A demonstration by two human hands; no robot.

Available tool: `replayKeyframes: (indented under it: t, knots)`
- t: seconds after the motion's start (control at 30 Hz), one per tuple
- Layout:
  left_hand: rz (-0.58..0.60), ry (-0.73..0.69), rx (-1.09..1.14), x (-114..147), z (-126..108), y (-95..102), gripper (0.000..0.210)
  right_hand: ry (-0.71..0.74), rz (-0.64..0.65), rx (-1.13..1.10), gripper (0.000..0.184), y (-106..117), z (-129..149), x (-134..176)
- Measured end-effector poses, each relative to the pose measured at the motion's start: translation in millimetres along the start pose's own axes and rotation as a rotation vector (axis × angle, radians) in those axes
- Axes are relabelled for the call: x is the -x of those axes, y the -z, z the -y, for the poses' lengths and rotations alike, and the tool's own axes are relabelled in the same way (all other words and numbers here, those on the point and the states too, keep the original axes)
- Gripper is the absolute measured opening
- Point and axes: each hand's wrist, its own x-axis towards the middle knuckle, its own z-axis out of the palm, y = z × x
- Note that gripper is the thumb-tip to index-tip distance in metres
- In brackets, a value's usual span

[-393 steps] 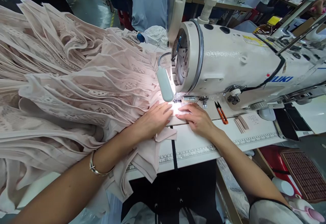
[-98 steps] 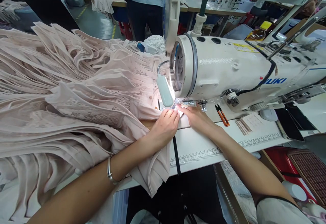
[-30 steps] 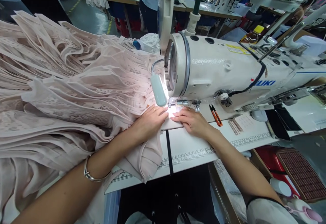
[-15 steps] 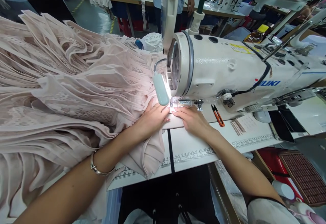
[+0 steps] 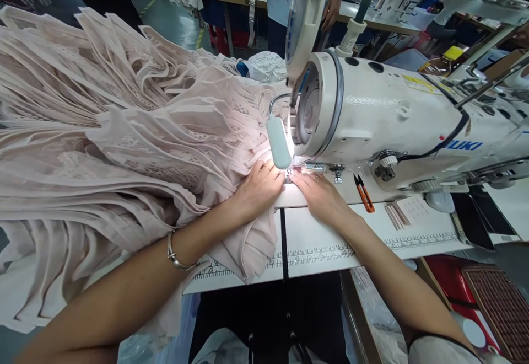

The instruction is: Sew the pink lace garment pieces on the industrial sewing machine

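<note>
A white industrial sewing machine point(image 5: 367, 116) stands in front of me, its small pale-green lamp point(image 5: 278, 142) lighting the needle area. My left hand point(image 5: 261, 187) is closed, its fingers bent over the edge of pale pink lace fabric point(image 5: 149, 171) just left of the presser foot point(image 5: 289, 172). Right of the foot, my right hand point(image 5: 320, 193) lies flat on the machine bed with fingers stretched towards the needle. The cloth under the fingertips is mostly hidden by the hands and glare. A large layered heap of the same fabric spreads over the left side.
Orange thread snips point(image 5: 363, 193) lie on the bed right of my right hand, near a card with strips point(image 5: 405, 212) and a dark phone-like slab point(image 5: 471, 220). A printed ruler point(image 5: 322, 255) runs along the table front. Another person point(image 5: 283, 5) stands behind the machine.
The whole view has shifted, so machine and hands appear further right. Both hands stay beside the presser foot; the left fingers look more bent over the fabric.
</note>
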Motion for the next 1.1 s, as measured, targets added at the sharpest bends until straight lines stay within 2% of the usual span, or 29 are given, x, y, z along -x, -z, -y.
replayKeyframes:
  t: [0.23, 0.4, 0.5, 0.63, 0.73, 0.87, 1.1]
  knots:
    - [0.023, 0.041, -0.121, -1.1, -13.8, 3.8, 0.024, -0.102, 0.052, -0.019, 0.055, 2.4, 1.4, -2.2]
    - [0.061, 0.016, -0.146, 1.2, -22.0, 2.9, 0.035, -0.163, 0.012, 0.003, 0.055, -4.5, -2.4, -3.9]
    - [0.033, 0.074, -0.1, -2.5, -16.5, 0.8, 0.032, -0.198, -0.008, 0.092, 0.044, -8.4, -7.4, -8.1]
    - [0.033, 0.188, 0.121, -11.6, -0.4, -2.0, 0.018, -0.147, 0.009, 0.099, 0.034, -3.6, -6.9, -11.4]
    - [0.069, 0.217, 0.243, -14.0, 6.9, -3.1, 0.023, -0.129, 0.019, 0.061, 0.038, 1.1, -0.9, -9.2]
    - [0.069, 0.202, 0.289, -12.3, 7.0, -2.4, 0.026, -0.161, -0.028, 0.079, 0.048, -1.6, 2.7, -3.1]
    - [0.062, 0.216, 0.287, -11.7, 4.2, 0.6, 0.018, -0.047, -0.056, -0.007, 0.065, -9.1, -10.7, 3.7]
